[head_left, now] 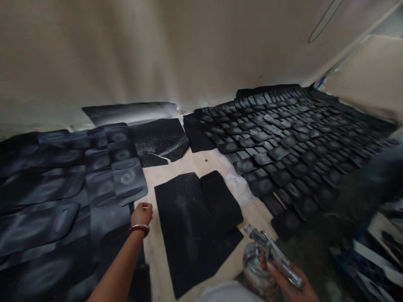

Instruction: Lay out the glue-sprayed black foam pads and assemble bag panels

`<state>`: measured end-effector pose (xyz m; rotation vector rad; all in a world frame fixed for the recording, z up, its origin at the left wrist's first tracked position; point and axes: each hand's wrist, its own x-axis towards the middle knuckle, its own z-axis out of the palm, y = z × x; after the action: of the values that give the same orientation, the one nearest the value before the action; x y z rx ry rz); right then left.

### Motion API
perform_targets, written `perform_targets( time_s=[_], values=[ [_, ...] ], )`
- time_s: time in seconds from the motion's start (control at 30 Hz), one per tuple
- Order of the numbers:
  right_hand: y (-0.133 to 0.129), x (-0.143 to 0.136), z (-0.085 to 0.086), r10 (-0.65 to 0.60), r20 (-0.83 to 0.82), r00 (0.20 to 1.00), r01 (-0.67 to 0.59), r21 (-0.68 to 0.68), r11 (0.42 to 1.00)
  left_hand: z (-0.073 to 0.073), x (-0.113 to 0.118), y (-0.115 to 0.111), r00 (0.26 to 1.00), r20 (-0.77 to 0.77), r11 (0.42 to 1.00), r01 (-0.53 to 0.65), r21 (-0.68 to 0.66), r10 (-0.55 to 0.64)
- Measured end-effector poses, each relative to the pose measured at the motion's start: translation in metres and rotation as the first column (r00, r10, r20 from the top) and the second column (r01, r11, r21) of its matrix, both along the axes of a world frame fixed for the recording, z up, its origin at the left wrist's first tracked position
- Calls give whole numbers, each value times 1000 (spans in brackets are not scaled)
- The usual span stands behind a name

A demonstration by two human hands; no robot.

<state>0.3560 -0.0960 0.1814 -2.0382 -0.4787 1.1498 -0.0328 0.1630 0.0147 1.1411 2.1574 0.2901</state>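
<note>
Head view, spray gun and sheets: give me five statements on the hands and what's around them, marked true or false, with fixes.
1. The right hand holds a metal spray gun. True.
2. The bracelet is on the right wrist. False: it is on the left wrist.
3. The large black sheet in the middle lies on a pale surface. True.
4. The left hand rests in the middle of that sheet. False: it is off the sheet's left edge.
5. Dark pieces overlap in rows at the right. True.
</note>
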Motion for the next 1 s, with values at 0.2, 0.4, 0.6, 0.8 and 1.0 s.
perform_targets(
  time_s=[0.2,0.4,0.6,0.8,1.0],
  values=[
    [-35,26,-8,-21,-45,999,25,80,996,-6,204,-111,812,583,925,242,-292,-28],
    [-59,41,-10,-63,-41,997,64,28,998,-7,271,-144,819,572,895,220,-388,47],
    [-59,53,-8,-99,-60,993,102,65,993,4,273,-145,810,580,897,185,-402,92],
    [-60,64,-7,-140,-36,989,142,38,989,5,275,-149,800,588,917,137,-374,120],
    [-66,66,-10,-71,-34,997,72,29,997,3,273,-148,776,614,924,115,-364,145]
  ],
)
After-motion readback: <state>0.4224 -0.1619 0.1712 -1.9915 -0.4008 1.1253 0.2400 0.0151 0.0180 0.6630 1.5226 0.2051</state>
